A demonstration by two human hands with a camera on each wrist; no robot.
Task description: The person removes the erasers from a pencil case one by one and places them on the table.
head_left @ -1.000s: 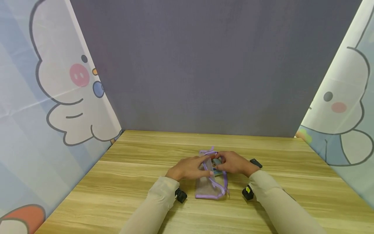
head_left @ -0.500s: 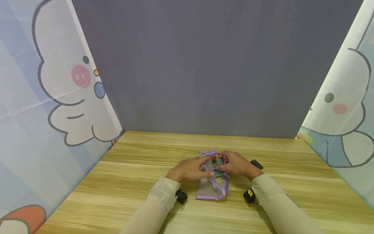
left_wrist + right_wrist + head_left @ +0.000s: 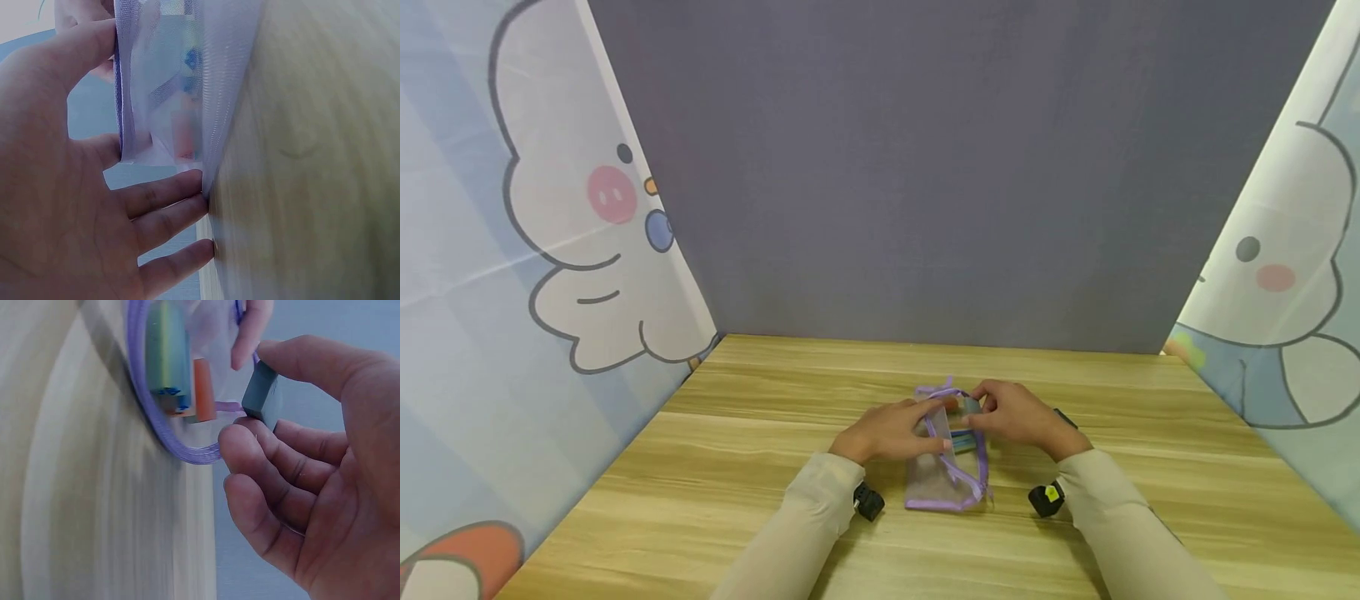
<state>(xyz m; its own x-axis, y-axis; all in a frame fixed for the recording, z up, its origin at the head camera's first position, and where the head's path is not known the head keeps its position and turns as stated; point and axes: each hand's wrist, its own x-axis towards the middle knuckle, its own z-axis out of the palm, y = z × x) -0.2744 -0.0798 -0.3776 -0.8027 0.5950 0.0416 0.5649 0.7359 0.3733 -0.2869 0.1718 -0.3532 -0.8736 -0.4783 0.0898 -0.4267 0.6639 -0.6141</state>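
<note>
A see-through mesh pouch with purple trim lies on the table, its mouth gaping toward the right. My left hand rests at the pouch's near-left rim, thumb and index finger spread apart and reaching over the purple edge. The other fingers extend along the outside of the mesh. At the mouth's right side, my right hand pinches a small grey-blue block between thumb and fingers. Inside the pouch sit a green-yellow block and an orange block; other contents are partly hidden.
The wood-grain table extends on both sides of the pouch. Behind it stands a grey panel. Cartoon-printed sheets flank the table left and right. Each wrist wears a small black device.
My right hand has drawn back to the right from the pouch mouth, bringing the grey-blue block along. More of the contents show now. The left hand has stayed at the rim.
</note>
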